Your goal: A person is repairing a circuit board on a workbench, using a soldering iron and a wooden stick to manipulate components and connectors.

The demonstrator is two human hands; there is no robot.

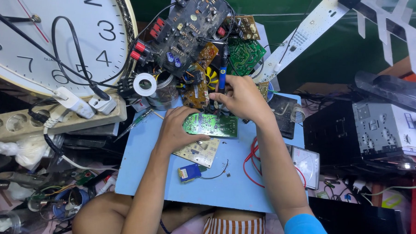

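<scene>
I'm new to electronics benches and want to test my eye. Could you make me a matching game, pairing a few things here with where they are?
Things:
1. green circuit board
2. soldering iron
3. wall clock
4. small blue module

Places:
A. top left, behind the power strip
B. lying alone on the blue mat, near the person
C. held at its edge by the left hand
D. gripped in the right hand

Pairs: 1-C, 2-D, 3-A, 4-B

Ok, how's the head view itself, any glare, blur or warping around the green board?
Head view: the green board is sharp and evenly lit, no glare on it; the left hand and right hand show no motion blur; the wide lens bends the edges, curving the wall clock; corners darker.
</scene>
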